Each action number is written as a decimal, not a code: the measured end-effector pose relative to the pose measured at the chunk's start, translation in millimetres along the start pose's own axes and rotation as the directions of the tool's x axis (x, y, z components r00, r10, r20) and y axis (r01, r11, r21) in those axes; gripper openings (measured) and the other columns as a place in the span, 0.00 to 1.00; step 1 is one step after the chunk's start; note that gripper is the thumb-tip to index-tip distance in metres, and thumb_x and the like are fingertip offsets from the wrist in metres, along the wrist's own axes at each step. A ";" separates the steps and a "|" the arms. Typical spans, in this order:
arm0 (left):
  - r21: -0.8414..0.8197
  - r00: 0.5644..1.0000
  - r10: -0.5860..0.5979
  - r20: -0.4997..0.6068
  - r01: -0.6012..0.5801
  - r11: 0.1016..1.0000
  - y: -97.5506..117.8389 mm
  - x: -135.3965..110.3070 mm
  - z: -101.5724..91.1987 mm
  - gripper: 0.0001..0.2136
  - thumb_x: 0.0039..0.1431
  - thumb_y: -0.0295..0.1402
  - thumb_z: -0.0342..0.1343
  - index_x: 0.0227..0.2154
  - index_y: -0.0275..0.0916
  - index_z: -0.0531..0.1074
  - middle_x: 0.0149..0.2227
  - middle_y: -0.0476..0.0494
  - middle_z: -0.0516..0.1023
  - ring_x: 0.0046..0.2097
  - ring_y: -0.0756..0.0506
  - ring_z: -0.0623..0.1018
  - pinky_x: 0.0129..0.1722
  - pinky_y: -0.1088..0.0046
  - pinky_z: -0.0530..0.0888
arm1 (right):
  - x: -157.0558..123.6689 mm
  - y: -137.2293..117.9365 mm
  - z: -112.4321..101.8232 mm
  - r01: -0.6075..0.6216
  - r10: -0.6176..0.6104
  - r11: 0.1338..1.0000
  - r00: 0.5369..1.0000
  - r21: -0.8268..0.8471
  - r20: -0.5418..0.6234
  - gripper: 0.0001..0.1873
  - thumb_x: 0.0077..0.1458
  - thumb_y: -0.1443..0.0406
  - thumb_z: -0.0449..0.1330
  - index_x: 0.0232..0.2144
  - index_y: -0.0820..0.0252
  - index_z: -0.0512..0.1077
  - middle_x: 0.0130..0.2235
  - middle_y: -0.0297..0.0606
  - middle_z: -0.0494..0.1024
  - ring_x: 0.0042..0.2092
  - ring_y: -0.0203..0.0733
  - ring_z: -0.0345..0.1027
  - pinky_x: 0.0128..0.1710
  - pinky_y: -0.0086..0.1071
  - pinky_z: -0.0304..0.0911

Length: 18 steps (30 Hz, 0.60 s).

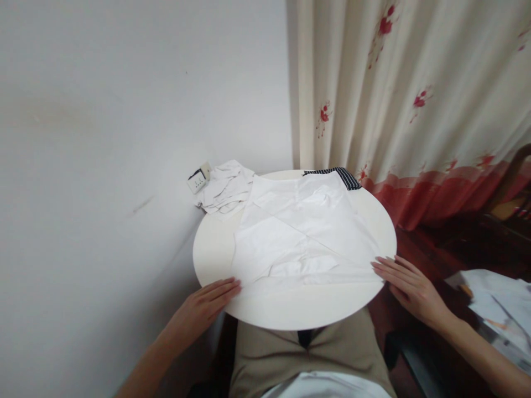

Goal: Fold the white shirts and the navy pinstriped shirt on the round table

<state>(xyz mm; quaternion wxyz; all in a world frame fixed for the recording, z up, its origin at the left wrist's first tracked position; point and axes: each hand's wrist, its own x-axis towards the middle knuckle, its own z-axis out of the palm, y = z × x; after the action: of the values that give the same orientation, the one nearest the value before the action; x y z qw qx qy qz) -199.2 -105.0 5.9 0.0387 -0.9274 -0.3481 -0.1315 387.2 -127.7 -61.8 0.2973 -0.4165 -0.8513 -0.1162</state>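
A white garment [301,235] lies spread flat on a round white table [290,309], its dark striped collar [338,177] at the far side. My left hand [205,307] rests flat, fingers stretched out, its fingertips touching the garment's near left corner. My right hand [409,287] lies flat too, fingers together and extended, touching the near right corner at the table's edge. Neither hand grips anything.
A crumpled white cloth [226,188] sits at the table's far left against the wall, beside a wall socket [199,178]. A floral curtain [410,99] hangs behind. Papers [495,309] lie at the right, near dark wooden furniture [504,215].
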 end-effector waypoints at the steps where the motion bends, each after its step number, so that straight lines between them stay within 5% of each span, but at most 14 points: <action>1: 0.015 1.000 -0.007 -0.017 0.007 1.000 -1.2 0.5 2.2 0.19 0.70 0.30 0.48 0.60 0.50 0.71 0.58 0.49 0.76 0.57 0.46 0.77 0.59 0.67 0.73 | 0.2 0.0 -0.5 -0.005 0.005 1.000 1.000 0.001 -0.008 0.28 0.62 0.72 0.55 0.62 0.49 0.66 0.59 0.37 0.75 0.62 0.46 0.67 0.64 0.51 0.59; 12: 0.149 0.987 0.034 -0.159 -0.010 0.989 -5.2 8.6 16.2 0.16 0.71 0.32 0.48 0.57 0.43 0.73 0.56 0.45 0.78 0.56 0.45 0.78 0.57 0.67 0.76 | 5.7 -5.2 -1.0 -0.057 0.062 0.996 0.995 0.072 -0.080 0.20 0.63 0.71 0.54 0.55 0.53 0.74 0.54 0.40 0.79 0.58 0.46 0.72 0.57 0.44 0.70; 18: 0.140 0.984 0.058 -0.171 -0.035 0.990 3.5 5.3 3.0 0.15 0.69 0.30 0.50 0.55 0.44 0.74 0.53 0.45 0.80 0.54 0.46 0.80 0.55 0.70 0.76 | 9.2 -6.8 -10.3 -0.083 0.094 0.988 0.993 0.127 -0.076 0.20 0.62 0.71 0.55 0.54 0.53 0.73 0.54 0.42 0.79 0.56 0.48 0.73 0.55 0.46 0.71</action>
<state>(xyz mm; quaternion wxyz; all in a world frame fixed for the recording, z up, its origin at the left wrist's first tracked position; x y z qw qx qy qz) -192.4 -103.8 4.5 0.1355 -0.9153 -0.3298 -0.1871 381.7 -130.6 -47.7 0.3618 -0.4296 -0.8247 -0.0667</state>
